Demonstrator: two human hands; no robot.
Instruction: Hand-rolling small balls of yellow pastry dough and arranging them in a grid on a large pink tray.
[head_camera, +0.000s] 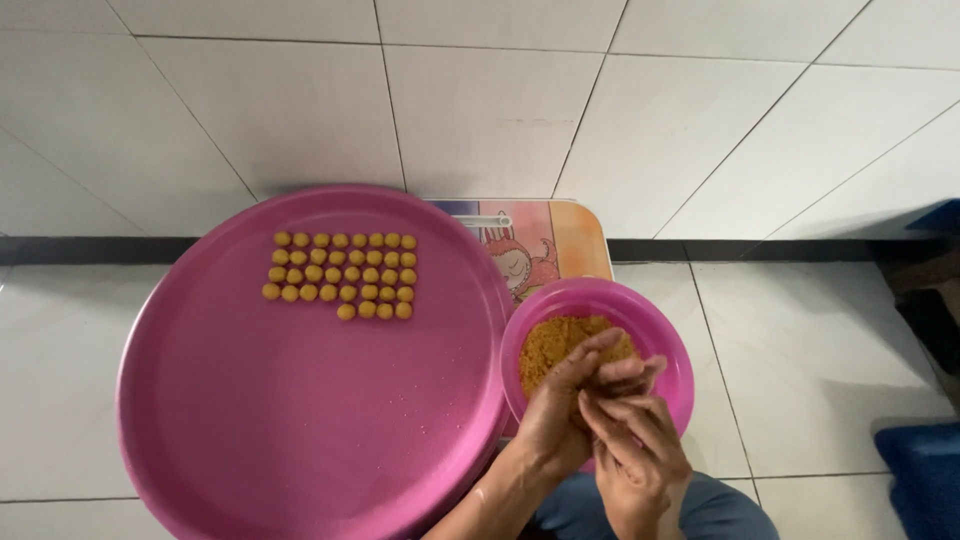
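My left hand (565, 405) and my right hand (635, 450) are pressed together over the near side of a small pink bowl (665, 335). The bowl holds orange-brown crumbly dough (550, 345). The fingers of both hands are curled around each other, and whatever lies between the palms is hidden. To the left lies a large round pink tray (300, 400). Several small yellow-orange dough balls (340, 275) sit in neat rows at the far part of the tray.
Tray and bowl rest on a small low table with a cartoon print (540, 250). White floor tiles (800, 350) surround it, with a white tiled wall behind. A blue object (925, 470) lies at the right; my blue-trousered knee (720, 510) is below.
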